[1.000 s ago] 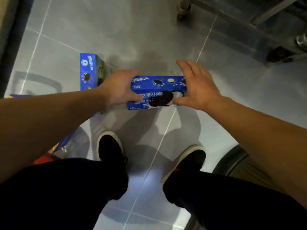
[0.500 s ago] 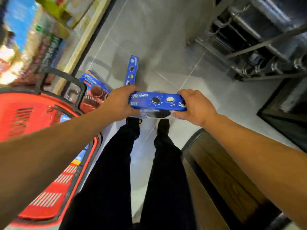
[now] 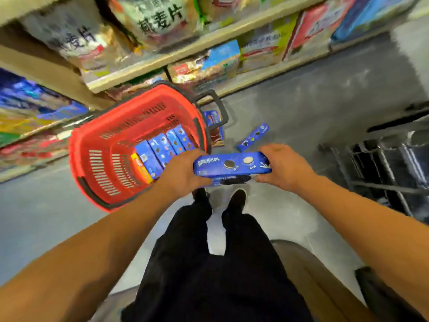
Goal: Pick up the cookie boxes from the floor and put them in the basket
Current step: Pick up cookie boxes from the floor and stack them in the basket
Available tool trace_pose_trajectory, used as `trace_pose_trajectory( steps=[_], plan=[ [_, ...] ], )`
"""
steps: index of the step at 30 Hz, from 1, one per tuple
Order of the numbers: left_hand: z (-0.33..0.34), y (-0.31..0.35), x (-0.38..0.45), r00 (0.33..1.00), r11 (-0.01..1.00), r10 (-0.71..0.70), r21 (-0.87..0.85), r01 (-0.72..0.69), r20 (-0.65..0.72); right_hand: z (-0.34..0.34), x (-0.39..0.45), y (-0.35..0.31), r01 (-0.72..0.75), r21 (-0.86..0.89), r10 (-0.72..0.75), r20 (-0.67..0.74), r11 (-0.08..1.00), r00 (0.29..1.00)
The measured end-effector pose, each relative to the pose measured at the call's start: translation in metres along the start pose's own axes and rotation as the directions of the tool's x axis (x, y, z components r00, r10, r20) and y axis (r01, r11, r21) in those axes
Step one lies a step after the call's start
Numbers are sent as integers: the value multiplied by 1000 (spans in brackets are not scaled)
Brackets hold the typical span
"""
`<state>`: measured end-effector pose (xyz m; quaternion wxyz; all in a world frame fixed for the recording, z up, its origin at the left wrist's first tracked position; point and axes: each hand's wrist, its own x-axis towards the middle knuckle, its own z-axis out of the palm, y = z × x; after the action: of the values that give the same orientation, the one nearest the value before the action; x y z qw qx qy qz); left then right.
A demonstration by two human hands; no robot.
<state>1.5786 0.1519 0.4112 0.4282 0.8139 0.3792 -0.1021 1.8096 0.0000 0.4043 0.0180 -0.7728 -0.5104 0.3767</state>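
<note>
I am seeing the blue cookie box (image 3: 232,167) now carried at standing height, where a second ago it was still low over the floor tiles. The left hand (image 3: 183,173) and right hand (image 3: 283,165) are gripping its two short ends, fingers curled round them. The view is swinging left, so the red basket (image 3: 92,145) is coming fully into frame, just left of the box, with several blue boxes already standing inside. Two more boxes are lying on the floor: one (image 3: 253,137) beyond the hands, another (image 3: 214,129) against the basket. My judgement: transfer under way, release pending.
</note>
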Motion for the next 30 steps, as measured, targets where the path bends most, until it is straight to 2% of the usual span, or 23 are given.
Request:
trace_pose_trajectory(
  steps=[7,12,17,19,24,27,30],
  plan=[
    [-28,-92,-76,964,968,-221,-154,198,-145,19,56,-109,246,-181,-221,146,952,964],
    [-46,-166,-103,938,944,-284,-231,237,-198,51,96,-179,321,-234,-277,204,918,939],
    [-74,-266,-85,935,931,-289,-286,225,-206,99,147,-243,240,-234,-210,144,942,967],
    [-78,-283,-73,930,931,-291,-293,220,-226,108,156,-254,182,-215,-167,86,960,982],
    [-76,-356,-19,879,926,-307,-327,188,-365,156,238,-271,114,-157,-115,1,981,993],
    [-55,-398,25,882,922,-337,-306,238,-330,190,292,-260,92,-252,-119,-95,963,988],
    [-25,-431,68,888,923,-338,-294,248,-310,220,336,-234,68,-396,-123,-114,916,986]
  ],
)
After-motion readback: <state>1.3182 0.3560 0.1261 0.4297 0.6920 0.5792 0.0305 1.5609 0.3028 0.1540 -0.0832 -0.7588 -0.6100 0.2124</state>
